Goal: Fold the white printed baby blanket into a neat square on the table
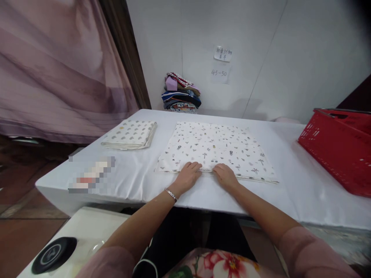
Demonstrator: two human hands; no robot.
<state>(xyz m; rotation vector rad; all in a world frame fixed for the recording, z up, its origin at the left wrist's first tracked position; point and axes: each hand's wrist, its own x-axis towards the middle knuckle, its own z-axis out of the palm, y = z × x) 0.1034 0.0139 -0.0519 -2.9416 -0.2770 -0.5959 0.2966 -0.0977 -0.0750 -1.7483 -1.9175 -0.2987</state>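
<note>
Printed white cloth [214, 146] is lying flat on the white tablecloth [136, 170], between the folded grey-print cloth [130, 133] and the red basket [333, 150]. Our left hand [188, 177] and right hand [226, 177] are curling fingers at its near edge; thumbs aren't showing well, so we can't tell if we're pinching or just pressing. What's worrying us: that tablecloth is wrinkling left of our hands, so uneven tugging could be dragging it along, or skewing the edge layers crooked.
</note>
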